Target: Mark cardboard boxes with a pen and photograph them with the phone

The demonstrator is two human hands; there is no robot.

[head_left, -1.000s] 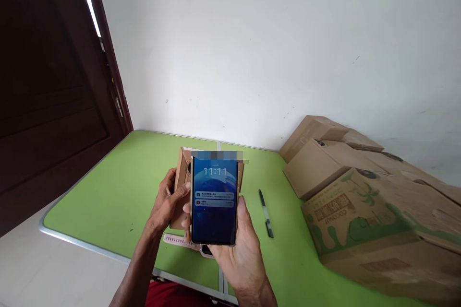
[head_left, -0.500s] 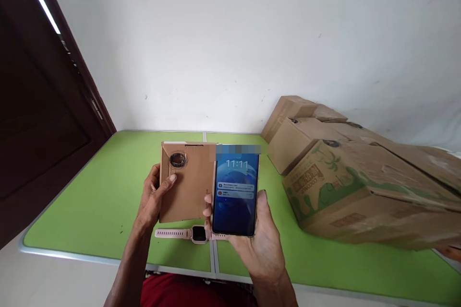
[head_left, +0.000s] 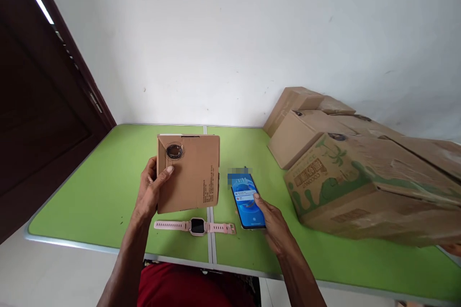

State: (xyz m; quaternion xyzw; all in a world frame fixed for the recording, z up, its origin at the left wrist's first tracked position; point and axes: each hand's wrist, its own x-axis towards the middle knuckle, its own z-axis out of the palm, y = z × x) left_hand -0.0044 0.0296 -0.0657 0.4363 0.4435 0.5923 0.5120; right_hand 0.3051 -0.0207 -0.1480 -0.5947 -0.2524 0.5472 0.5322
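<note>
My left hand (head_left: 149,189) grips the left side of a brown cardboard box (head_left: 190,172), thumb on its front. The box is held up and has a dark-edged round hole near its upper left corner and printed text at lower right. In my right hand (head_left: 275,225) is a smartphone (head_left: 248,204), its screen lit and facing me, my thumb over its right edge. The phone is low over the table, right of the box; I cannot tell whether it touches the surface. Below the box, a pink smartwatch (head_left: 197,226) lies flat with its strap stretched out.
A green folding table (head_left: 90,192) with a metal rim and a centre seam stands against a white wall (head_left: 201,48). Large cardboard cartons (head_left: 334,187) fill its right side. A dark door (head_left: 43,81) is at the left.
My right hand has lowered the phone and moved it right, away from the box, tilting it. More of the box's front and the watch strap now show. My left hand still holds the box.
</note>
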